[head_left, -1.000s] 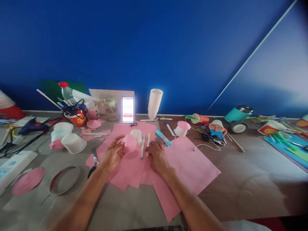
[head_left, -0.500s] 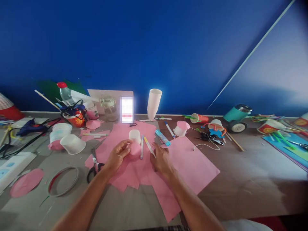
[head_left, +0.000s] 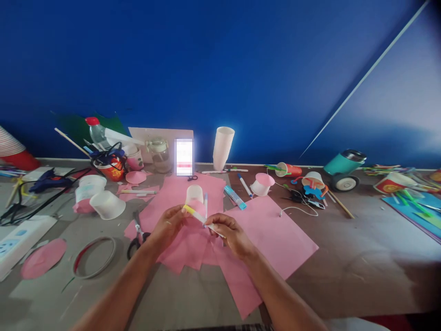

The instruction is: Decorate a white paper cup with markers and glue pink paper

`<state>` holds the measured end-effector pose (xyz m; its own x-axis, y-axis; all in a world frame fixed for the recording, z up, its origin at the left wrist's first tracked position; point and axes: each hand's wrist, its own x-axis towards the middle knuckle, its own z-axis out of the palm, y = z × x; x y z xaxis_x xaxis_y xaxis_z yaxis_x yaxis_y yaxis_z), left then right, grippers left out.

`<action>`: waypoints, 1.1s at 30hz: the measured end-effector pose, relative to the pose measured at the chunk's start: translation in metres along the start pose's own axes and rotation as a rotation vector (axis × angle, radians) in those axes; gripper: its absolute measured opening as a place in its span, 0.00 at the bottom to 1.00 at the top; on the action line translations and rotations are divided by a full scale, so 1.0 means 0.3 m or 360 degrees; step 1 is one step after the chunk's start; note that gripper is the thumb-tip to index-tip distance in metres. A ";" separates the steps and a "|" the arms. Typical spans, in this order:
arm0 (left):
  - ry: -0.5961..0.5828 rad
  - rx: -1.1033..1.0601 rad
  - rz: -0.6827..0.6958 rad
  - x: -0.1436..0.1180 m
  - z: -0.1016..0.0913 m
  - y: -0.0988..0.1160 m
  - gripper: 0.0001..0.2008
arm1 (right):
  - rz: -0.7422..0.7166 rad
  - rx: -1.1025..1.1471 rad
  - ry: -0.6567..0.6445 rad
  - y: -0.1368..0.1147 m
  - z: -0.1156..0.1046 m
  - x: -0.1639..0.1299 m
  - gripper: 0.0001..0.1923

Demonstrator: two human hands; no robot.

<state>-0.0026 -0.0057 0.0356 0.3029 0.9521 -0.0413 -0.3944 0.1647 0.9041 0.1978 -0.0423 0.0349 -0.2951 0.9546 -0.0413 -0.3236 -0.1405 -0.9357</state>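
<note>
Yellow-capped marker (head_left: 197, 215): between the hands, slanting above the pink sheets (head_left: 179, 250).
Left hand (head_left: 171, 224): fingertips pinch the capped end; whether they also grip the paper disc (head_left: 195, 207), I cannot tell.
Right hand (head_left: 231, 233): thumb and fingers pinch the white end, covering part of it.
Paper disc: partly hidden behind the yellow-capped marker; its outline is hard to follow against the pink sheets.
White cup (head_left: 195, 192): lower part hidden by the disc.
Scissors (head_left: 138, 232): beside the left forearm, which overlaps a handle.
Screen (head_left: 184, 157): pixelated, unreadable.
Power strip (head_left: 24, 241): cut off at the left edge.
</note>
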 end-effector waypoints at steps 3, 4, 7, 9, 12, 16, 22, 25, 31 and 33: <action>0.0064 0.0103 -0.0051 0.000 -0.010 0.000 0.14 | -0.0070 0.0221 -0.0060 -0.006 0.001 -0.005 0.18; 0.0038 0.0173 -0.0071 -0.002 -0.012 0.001 0.14 | -0.0109 0.0274 -0.0059 -0.006 -0.001 -0.005 0.21; -0.0173 0.0553 -0.0171 -0.017 -0.004 0.006 0.14 | -0.0193 0.0300 0.0056 0.006 -0.004 0.004 0.21; -0.0371 0.0769 -0.0209 -0.029 0.016 0.008 0.15 | -0.0200 0.0222 0.0159 0.018 -0.001 0.014 0.18; -0.0609 0.0861 -0.0162 -0.044 0.047 0.003 0.17 | -0.0209 0.0077 0.0211 0.031 0.016 0.025 0.19; -0.0635 0.0932 -0.0164 -0.055 0.067 -0.024 0.21 | -0.0258 -0.0091 0.0292 0.032 0.037 0.027 0.21; -0.0572 0.1058 -0.0246 -0.063 0.074 -0.063 0.24 | -0.0232 -0.0277 0.0417 0.036 0.026 0.030 0.23; -0.0581 0.1007 -0.0273 -0.061 0.074 -0.061 0.25 | -0.0242 -0.0314 0.0458 0.029 0.025 0.028 0.24; -0.0640 0.0852 -0.0338 -0.060 0.077 -0.049 0.25 | -0.0282 -0.0285 0.0497 0.019 0.034 0.021 0.24; -0.0664 0.0753 -0.0361 -0.058 0.076 -0.053 0.26 | -0.0308 -0.0262 0.0508 0.024 0.035 0.021 0.24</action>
<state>0.0181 -0.0309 0.0314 0.6812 0.7120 -0.1703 0.1129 0.1277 0.9854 0.1842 -0.0402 0.0315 0.0594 0.9965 0.0588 -0.1897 0.0691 -0.9794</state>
